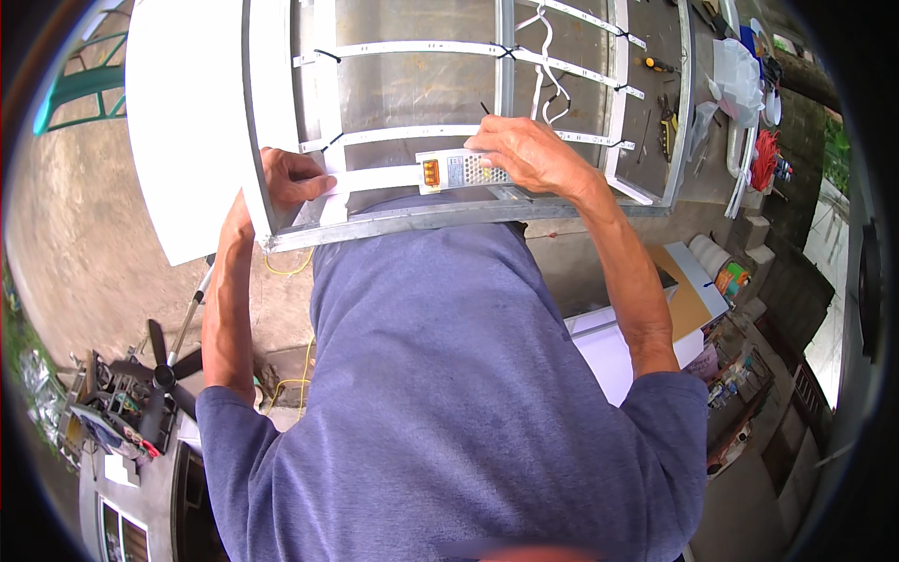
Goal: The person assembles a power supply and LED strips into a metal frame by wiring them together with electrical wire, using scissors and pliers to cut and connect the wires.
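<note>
The right hand (pixel 529 155) lies on top of a small metal box (pixel 462 171) with holes and an orange end, at about twelve o'clock. Its fingers press down on the box, and they hide the box's right part. The left hand (pixel 286 180), at about eleven o'clock, grips the near corner of a big metal frame (pixel 440 217) with white strips (pixel 421 49) tied across it. The person's blue shirt (pixel 449 393) hides everything below the frame. A black fan (pixel 161 375) sits at eight o'clock, partly cut off.
</note>
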Tool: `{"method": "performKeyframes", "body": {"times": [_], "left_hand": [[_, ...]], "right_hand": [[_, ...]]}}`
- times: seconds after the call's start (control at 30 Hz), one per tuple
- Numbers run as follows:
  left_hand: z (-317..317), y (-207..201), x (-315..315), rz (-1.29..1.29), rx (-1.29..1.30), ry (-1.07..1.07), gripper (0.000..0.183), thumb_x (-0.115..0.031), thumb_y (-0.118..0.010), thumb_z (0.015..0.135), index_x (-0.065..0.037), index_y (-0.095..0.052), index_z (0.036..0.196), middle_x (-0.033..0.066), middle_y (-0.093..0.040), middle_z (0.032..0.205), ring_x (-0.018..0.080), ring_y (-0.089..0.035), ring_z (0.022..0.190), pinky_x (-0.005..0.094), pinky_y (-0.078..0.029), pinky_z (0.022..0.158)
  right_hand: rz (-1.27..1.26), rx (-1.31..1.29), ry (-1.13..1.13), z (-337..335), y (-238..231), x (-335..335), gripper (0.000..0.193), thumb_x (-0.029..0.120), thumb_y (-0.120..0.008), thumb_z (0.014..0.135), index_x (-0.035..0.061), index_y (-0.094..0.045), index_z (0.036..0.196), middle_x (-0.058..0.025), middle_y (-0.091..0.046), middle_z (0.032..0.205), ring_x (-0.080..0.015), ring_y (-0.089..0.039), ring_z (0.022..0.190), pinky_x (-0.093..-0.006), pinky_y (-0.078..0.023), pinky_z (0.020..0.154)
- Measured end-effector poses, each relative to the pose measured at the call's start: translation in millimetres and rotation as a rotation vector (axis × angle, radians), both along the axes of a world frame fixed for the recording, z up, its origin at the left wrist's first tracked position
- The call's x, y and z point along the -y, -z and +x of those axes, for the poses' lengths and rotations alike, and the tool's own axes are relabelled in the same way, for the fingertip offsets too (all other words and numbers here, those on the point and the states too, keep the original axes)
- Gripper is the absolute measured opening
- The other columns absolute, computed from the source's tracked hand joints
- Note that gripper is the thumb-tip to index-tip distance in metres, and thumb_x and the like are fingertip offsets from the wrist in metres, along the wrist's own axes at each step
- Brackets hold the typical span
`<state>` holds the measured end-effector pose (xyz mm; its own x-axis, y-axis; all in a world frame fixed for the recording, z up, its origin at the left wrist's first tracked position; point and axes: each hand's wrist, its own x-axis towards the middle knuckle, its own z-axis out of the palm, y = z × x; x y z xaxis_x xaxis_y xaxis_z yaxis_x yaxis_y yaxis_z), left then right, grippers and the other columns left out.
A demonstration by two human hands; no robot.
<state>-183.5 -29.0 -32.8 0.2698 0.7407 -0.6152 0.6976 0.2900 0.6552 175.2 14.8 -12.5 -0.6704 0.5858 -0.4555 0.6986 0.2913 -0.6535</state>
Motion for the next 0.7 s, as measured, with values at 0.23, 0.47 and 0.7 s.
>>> {"method": "performKeyframes", "body": {"times": [0.23,0.47,0.7], "left_hand": [[-0.3,3.8,-2.3,-0.002,0.050,-0.021,0.021,-0.018,-0.078,0.080,0.003,-0.077,0.086,0.0114,-0.071,0.068,0.0160,-0.062,0.055,0.0320,-0.050,0.054],[0.7,2.7,-5.2,-0.072,0.030,0.001,0.021,-0.016,-0.077,0.078,0.003,-0.077,0.085,0.0116,-0.069,0.066,0.0165,-0.061,0.055,0.0312,-0.049,0.054],[6.7,-8.5,-2.2,-0.059,0.059,-0.038,0.021,-0.014,-0.075,0.081,0.007,-0.076,0.087,0.0137,-0.070,0.069,0.0169,-0.060,0.055,0.0317,-0.049,0.056]], "right_hand": [[0.068,-0.012,0.092,-1.6,-12.9,19.7,0.025,0.008,-0.064,0.090,-0.0004,-0.066,0.113,-0.0109,-0.062,0.104,-0.0299,-0.064,0.090,-0.0405,-0.051,0.079],[0.115,-0.107,0.367,12.4,-35.0,26.7,0.031,0.001,-0.065,0.087,0.0015,-0.064,0.118,-0.0111,-0.061,0.117,-0.0301,-0.065,0.100,-0.0396,-0.052,0.086],[0.072,0.040,0.290,18.7,-28.2,34.7,0.042,0.011,-0.074,0.082,0.0073,-0.064,0.123,-0.0046,-0.062,0.122,-0.0271,-0.066,0.098,-0.0389,-0.054,0.085]]}}
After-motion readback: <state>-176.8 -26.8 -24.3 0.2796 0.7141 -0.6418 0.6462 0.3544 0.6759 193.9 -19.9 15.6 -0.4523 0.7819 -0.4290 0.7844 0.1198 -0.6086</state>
